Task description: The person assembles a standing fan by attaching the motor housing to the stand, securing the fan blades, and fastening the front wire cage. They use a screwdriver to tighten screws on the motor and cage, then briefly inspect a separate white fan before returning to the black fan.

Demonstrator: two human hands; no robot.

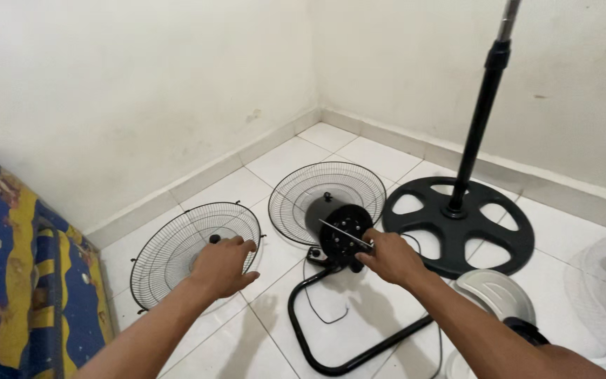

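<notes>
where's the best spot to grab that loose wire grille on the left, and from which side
Grip the loose wire grille at its outer rim, coming from above on the near right edge beside the left hand. It seems to lie nearly flat on the floor tiles, and the rim looks like its sturdiest wire; the thin spokes would probably bend.

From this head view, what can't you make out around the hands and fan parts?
- Right hand: fingertips hide how the thin metal rod is gripped at the motor housing.
- Left hand: covers part of the loose grille; its centre is hidden.
- Stand pole: top cut off by the frame edge.
- White blade: partly behind the right forearm.
</notes>
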